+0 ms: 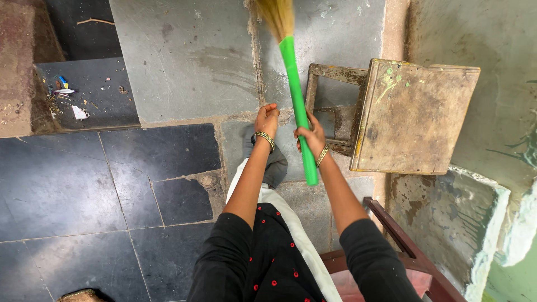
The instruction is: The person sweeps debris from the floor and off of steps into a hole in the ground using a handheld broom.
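While the right hand is wrapped around the green handle of the broom, fingers curled tight on it, the left hand sits just beside that handle with its fingers folded into a loose fist, holding nothing that can be seen. Whether the left hand touches the handle cannot be told. Each wrist carries a gold bangle, and both arms wear black sleeves. From the right hand the broom runs up and away, its straw-coloured bristles reaching the upper edge of the view over a grey stone slab. Just right of the broom handle lies an old wooden stool, tipped on its side against the wall, its worn seat flecked with green paint. Well left of the broom, a dark step holds a small scatter of litter. Below the right hand, a reddish-brown wooden chair frame shows at the lower edge.
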